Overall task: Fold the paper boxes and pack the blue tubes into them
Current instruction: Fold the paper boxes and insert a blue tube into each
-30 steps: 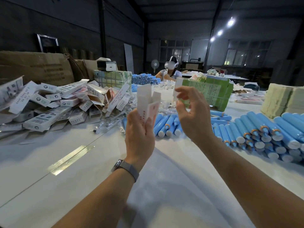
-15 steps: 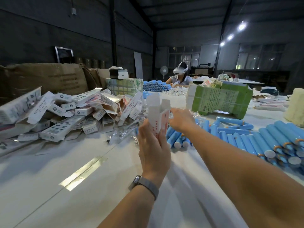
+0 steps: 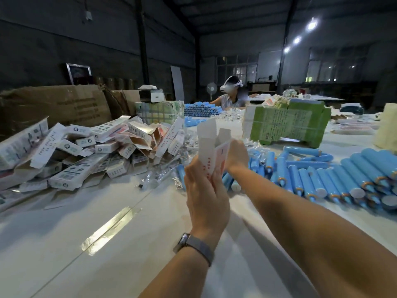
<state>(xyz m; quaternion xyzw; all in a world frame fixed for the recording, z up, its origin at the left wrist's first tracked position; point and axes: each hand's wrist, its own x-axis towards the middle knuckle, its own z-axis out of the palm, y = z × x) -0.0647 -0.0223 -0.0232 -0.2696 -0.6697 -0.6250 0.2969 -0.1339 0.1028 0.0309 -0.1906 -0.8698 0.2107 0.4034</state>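
At the far left of a long white table [image 3: 64, 244], brown cardboard cartons [image 3: 55, 106] stand behind a loose heap of white paper boxes [image 3: 86, 151], some closed and some with flaps hanging open. A strip of shiny tape [image 3: 109, 227] lies along a seam in the tabletop in front of the heap, and small clear plastic wrappers [image 3: 159, 179] are scattered at its right edge.

At centre, the left hand [image 3: 205, 198], a watch [image 3: 194, 247] on its wrist, grips an upright paper box [image 3: 211, 151] by its lower part; the box's top flaps stand open (red print shows on one side). The right hand [image 3: 236, 157] reaches past the box toward the blue tubes [image 3: 322, 175], which lie in rows on the table from just behind the hands out to the right edge. Its fingers are hidden behind the box, so whether they hold anything cannot be told.

Further back, a second person [image 3: 231, 97] wearing a white headset sits behind another stack of blue tubes. A green printed bundle [image 3: 287, 123] stands on the table to the right of centre, and a pale yellow stack [image 3: 386, 127] sits at the far right.
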